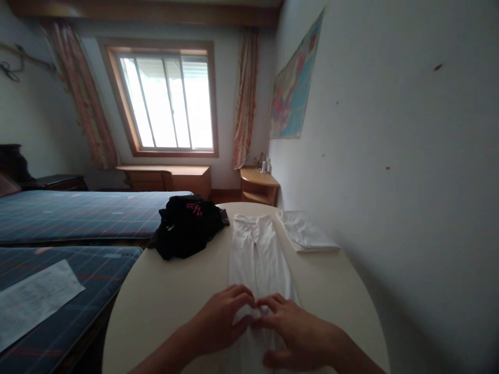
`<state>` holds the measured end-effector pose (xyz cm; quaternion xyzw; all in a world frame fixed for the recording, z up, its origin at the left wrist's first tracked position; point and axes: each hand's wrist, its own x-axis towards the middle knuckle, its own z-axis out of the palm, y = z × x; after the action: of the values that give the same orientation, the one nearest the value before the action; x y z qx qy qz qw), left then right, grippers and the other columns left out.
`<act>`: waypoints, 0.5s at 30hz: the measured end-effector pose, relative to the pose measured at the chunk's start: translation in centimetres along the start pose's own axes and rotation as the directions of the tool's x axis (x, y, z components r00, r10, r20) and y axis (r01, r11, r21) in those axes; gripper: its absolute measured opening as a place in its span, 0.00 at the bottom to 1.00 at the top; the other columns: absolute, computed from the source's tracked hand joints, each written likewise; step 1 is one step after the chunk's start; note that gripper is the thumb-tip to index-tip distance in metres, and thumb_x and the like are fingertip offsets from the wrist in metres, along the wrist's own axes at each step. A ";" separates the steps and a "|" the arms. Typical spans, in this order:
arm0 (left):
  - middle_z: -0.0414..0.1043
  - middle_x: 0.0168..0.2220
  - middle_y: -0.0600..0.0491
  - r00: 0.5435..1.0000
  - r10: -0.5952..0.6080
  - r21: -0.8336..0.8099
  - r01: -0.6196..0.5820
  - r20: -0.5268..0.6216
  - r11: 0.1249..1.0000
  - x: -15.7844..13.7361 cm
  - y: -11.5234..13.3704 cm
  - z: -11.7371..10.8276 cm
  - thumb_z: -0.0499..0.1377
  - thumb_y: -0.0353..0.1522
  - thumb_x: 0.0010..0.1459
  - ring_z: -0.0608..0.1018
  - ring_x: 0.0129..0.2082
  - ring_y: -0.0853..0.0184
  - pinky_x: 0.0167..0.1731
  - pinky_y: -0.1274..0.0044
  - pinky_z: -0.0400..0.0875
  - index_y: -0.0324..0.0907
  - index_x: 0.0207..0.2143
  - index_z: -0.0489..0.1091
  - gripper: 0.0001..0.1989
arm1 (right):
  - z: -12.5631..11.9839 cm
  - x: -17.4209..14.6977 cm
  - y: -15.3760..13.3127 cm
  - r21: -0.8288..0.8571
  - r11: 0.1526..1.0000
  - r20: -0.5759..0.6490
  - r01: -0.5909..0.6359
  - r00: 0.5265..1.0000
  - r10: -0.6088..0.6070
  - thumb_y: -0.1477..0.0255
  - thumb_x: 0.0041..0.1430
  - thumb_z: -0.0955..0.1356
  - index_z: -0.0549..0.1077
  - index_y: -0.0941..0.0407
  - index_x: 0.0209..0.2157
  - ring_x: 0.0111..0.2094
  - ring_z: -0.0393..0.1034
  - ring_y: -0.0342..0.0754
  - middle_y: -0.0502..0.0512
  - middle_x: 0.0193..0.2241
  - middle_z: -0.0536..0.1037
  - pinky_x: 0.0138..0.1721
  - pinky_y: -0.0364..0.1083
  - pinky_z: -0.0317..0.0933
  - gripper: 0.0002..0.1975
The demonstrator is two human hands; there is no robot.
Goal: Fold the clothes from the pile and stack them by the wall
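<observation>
White trousers (257, 254) lie stretched lengthwise on a round cream table (175, 296), waistband at the far end. My left hand (220, 324) and my right hand (290, 330) rest side by side on the near part of the trousers, fingertips touching at the middle, palms pressing the cloth flat. Whether the fingers pinch the fabric is hard to tell.
A crumpled black garment (187, 226) with pink print sits at the table's far left. A folded white garment (306, 234) lies at the far right, by the wall. Two beds with blue plaid covers (78, 213) stand to the left, one with a paper sheet (31, 301).
</observation>
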<state>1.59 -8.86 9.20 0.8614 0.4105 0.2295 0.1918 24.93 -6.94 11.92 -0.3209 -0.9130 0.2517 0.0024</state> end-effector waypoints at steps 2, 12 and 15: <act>0.66 0.61 0.49 0.997 -0.038 0.091 0.044 -0.071 0.995 1.3 -2.1 0.2 0.58 0.29 0.59 0.68 0.60 0.62 0.60 0.68 0.64 0.47 0.53 0.67 0.19 | -0.7 -0.3 -0.4 0.039 0.998 0.058 0.048 0.997 -0.051 0.59 0.51 0.73 0.77 0.47 0.51 0.56 0.66 0.59 0.60 0.56 0.71 0.58 0.55 0.58 0.24; 0.46 0.71 0.46 0.981 -0.192 0.378 0.189 -0.028 0.907 8.5 -9.5 0.9 0.49 0.42 0.67 0.49 0.70 0.54 0.65 0.56 0.50 0.45 0.68 0.52 0.29 | -2.2 7.6 5.8 -0.088 0.976 -0.328 -0.199 0.931 0.160 0.59 0.66 0.62 0.63 0.56 0.63 0.65 0.55 0.58 0.64 0.64 0.63 0.65 0.56 0.47 0.28; 0.44 0.71 0.48 0.966 -0.256 0.407 0.225 0.023 0.885 9.2 -10.0 1.0 0.48 0.46 0.67 0.47 0.70 0.50 0.64 0.51 0.46 0.50 0.68 0.51 0.30 | -1.6 9.9 8.7 -0.106 0.940 -0.279 -0.324 0.917 0.285 0.56 0.67 0.58 0.52 0.58 0.69 0.70 0.38 0.60 0.61 0.70 0.49 0.67 0.60 0.35 0.34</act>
<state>1.11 4.22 5.34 0.8329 0.5446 0.0820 0.0538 22.42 5.39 7.72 -0.4890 -0.8597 0.1355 0.0586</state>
